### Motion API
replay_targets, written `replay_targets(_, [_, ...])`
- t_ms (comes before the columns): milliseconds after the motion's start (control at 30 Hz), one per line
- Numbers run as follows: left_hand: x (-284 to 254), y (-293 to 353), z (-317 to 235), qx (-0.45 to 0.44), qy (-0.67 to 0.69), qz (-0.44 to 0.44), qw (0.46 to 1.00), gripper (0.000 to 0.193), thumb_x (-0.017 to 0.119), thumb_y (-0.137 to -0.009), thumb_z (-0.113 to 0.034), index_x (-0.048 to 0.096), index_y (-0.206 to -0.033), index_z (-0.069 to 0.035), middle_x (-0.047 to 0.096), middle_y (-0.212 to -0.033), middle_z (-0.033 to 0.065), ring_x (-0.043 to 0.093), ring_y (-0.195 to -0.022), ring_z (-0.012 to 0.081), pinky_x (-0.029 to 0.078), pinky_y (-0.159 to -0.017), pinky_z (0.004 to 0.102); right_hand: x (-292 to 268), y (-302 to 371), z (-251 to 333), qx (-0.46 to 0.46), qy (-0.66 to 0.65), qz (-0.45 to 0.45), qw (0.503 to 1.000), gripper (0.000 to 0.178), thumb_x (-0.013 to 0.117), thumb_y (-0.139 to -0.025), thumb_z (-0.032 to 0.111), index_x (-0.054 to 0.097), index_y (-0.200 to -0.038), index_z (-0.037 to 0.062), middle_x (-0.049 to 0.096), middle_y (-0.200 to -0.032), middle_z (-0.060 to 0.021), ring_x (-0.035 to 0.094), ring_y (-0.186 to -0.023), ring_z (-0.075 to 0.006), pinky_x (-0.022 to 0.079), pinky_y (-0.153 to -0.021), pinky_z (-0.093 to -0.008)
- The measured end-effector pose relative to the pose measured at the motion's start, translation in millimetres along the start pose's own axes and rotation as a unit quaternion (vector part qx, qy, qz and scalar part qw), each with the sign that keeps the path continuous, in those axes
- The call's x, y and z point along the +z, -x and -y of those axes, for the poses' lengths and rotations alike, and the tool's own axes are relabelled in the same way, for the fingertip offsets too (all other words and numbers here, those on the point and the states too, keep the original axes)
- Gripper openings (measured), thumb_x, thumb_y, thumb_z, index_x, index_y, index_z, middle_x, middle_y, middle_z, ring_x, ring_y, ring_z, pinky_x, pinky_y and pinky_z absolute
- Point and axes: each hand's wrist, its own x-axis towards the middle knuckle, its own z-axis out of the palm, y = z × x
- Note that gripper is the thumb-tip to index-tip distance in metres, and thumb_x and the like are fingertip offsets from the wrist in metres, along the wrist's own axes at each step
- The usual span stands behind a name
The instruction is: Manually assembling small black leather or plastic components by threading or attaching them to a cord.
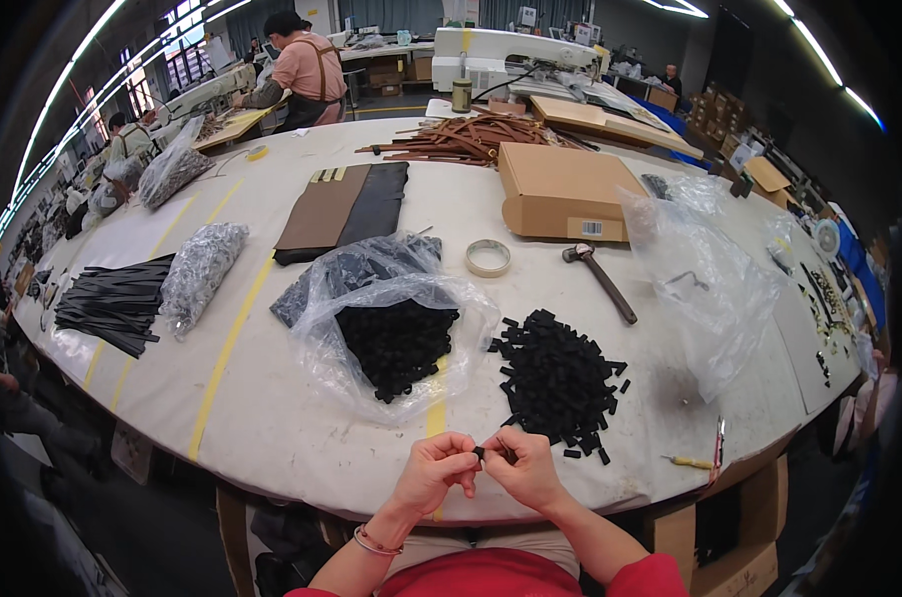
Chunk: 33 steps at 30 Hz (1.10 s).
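Close to the table's front edge, my left hand (439, 470) and my right hand (522, 466) meet with fingertips pinched together. Between them is a small black piece (480, 453), mostly covered by the fingers; it resembles the pieces heaped beyond. That heap of short black rectangular pieces (558, 378) lies just past my right hand. Farther left, an open clear plastic bag (316, 343) holds many small black pieces (396, 348) that look rolled or looped.
A hammer (610, 287), a tape roll (488, 259) and a cardboard box (560, 189) lie beyond the heap. Black strips (112, 303) are at left, brown strips (471, 137) at the back. A yellow-handled tool (688, 462) rests at right. A person (306, 75) works across the table.
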Motion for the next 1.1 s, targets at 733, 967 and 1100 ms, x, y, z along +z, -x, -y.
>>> replay_targets(733, [1.4,10.7,4.2,0.123,-0.379,-0.006,0.917,0.005,0.054,-0.072,-0.001,0.053,-0.076,0.001,0.050,-0.060,-0.0009,0.046,-0.049,0.0046,0.039,-0.041,0.0202,-12.3,-7.9,-15.0,0.271,-0.339,0.205,0.877,0.012,0.058,-0.063,-0.003,0.048,-0.066,0.0032,0.045,-0.055,0.0025,0.036,-0.044,-0.0029,0.025,-0.039,-0.0171])
replay_targets(967, [-1.6,-4.3,26.2,0.433,-0.598,-0.099,0.668,0.011,0.054,-0.068,-0.003,0.045,-0.074,-0.002,0.049,-0.061,0.0139,0.051,-0.052,0.0316,0.040,-0.046,0.0355,10.5,-13.4,-24.8,0.087,-0.053,0.023,0.995,0.008,0.053,-0.057,-0.001,0.047,-0.054,0.0015,0.045,-0.049,0.0033,0.037,-0.045,-0.0037,0.028,-0.040,-0.0202])
replay_targets(1100, [-14.4,-5.2,33.2,0.390,-0.545,-0.096,0.736,0.009,0.055,-0.068,0.000,0.049,-0.075,-0.001,0.051,-0.060,0.0080,0.052,-0.048,0.0203,0.042,-0.044,0.0293,9.4,-9.1,-26.9,0.087,-0.022,0.073,0.993,0.007,0.056,-0.063,0.001,0.049,-0.061,0.0003,0.048,-0.053,0.0009,0.040,-0.048,-0.0044,0.031,-0.043,-0.0204])
